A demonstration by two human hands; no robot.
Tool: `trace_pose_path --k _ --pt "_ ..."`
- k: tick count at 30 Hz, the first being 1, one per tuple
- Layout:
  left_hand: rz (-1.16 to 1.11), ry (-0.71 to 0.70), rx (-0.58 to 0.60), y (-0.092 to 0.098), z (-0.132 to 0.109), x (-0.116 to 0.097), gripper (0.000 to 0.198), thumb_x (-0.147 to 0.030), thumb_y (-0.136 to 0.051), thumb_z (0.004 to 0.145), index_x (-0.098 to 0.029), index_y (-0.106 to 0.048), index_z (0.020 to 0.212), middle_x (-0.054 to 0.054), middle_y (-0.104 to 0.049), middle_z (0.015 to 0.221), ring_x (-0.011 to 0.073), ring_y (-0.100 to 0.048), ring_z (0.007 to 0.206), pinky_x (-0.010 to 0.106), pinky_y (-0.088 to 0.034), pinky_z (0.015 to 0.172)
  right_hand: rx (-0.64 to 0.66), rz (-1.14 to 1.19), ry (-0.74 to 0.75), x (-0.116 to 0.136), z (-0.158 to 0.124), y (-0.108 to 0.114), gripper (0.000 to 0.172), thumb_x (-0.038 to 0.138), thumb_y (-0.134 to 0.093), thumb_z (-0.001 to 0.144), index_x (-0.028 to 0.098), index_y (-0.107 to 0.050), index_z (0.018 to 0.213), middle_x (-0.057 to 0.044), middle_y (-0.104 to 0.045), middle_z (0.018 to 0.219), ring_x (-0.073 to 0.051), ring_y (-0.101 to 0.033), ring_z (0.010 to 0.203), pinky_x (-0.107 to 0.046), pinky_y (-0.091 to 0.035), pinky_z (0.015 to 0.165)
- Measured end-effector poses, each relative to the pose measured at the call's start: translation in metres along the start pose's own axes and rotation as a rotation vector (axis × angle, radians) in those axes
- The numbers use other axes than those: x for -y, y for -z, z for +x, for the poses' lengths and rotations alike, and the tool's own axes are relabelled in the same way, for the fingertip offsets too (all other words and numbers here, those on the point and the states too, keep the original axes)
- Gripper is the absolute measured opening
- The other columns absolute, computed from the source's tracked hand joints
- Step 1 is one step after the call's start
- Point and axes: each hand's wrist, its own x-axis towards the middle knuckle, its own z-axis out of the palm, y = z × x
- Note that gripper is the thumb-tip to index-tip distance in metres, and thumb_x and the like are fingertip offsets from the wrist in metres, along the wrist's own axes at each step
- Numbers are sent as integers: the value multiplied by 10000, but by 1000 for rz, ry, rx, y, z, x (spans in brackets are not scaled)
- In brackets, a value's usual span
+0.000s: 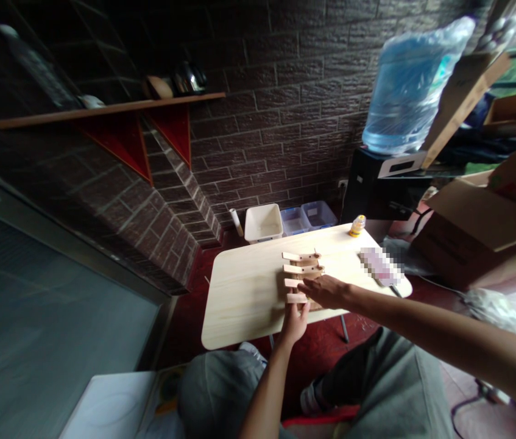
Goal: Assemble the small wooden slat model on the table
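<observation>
A wooden assembly (pixel 303 268) lies on the pale table, with several light wooden slats side by side and dark dots like screw heads or holes along them. At its near edge my left hand (pixel 294 326) is closed, thumb and fingers gripping the nearest wooden slat (pixel 296 299). From the right, my right hand (pixel 328 291) reaches over the same assembly. Its fingers are held together and bent down onto the nearer slats. What is under those fingertips is hidden, and the hand covers part of the assembly.
On the table (pixel 239 286) are a small yellow-labelled bottle (pixel 357 225) and a blurred flat object (pixel 379 265). Behind it stand a white bin (pixel 263 222) and blue bins (pixel 319 214). A water dispenser (pixel 362 189) and cardboard boxes (pixel 477 225) are at right.
</observation>
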Motion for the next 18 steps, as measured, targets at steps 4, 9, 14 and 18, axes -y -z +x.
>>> trace_pose_path --k 4,9,14,18 --pt "17 -20 8 1 0 2 547 -484 -615 981 -242 -526 1464 168 -549 1553 320 -364 1576 542 -301 1317 73 7 -47 2 4 2 317 95 -491 980 95 -624 1268 -155 -740 1064 -235 -694 781 -352 -516 632" --pt "35 -39 15 1 0 3 463 -488 -594 993 -223 -586 1372 177 -540 1554 339 -406 1547 565 -347 1285 140 29 -152 -1 10 -8 340 132 -480 1014 62 -583 1331 -123 -754 887 -234 -687 705 -343 -502 592" --pt "24 -43 18 1 1 1 480 -492 -587 998 -219 -568 1392 185 -569 1513 331 -433 1527 557 -349 1281 112 34 -212 0 11 -8 345 186 -550 993 95 -591 1324 -130 -749 906 -234 -691 735 -330 -513 629" --pt "15 -21 35 2 1 -1 533 -505 -595 994 -225 -532 1443 182 -536 1552 335 -443 1521 568 -342 1280 119 64 -175 0 8 8 344 233 -572 988 127 -605 1314 -156 -736 1074 -254 -709 913 -345 -548 744"
